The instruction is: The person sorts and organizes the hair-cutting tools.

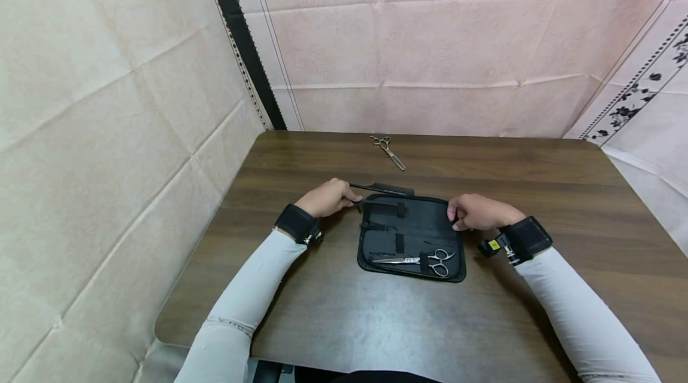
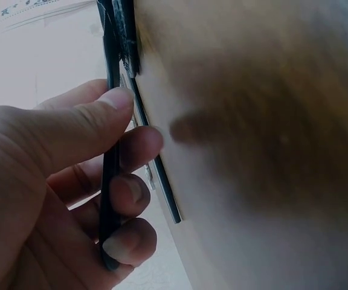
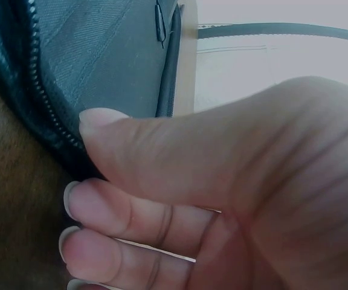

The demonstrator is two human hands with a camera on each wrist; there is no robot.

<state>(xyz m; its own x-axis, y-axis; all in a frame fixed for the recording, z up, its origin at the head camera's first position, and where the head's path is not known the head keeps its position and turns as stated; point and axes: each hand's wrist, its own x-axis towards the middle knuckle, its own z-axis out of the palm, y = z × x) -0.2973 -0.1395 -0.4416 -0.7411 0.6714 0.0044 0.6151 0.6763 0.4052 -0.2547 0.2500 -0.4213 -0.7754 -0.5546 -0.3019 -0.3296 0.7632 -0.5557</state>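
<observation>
Two hands work at a soft-looking black case (image 1: 430, 224) lying open on the table (image 1: 537, 186). At two o'clock, the right hand (image 1: 481, 213) pinches its bendy rim, a good holding spot. At ten, the left hand (image 1: 330, 199) grips a black handle (image 2: 106, 199), probably a comb's, likely light, stiff and smooth. Inside, at six, scissors (image 1: 411, 260) sit under a strap (image 1: 424, 262). Another comb (image 1: 395, 189) lies just beyond twelve.
</observation>
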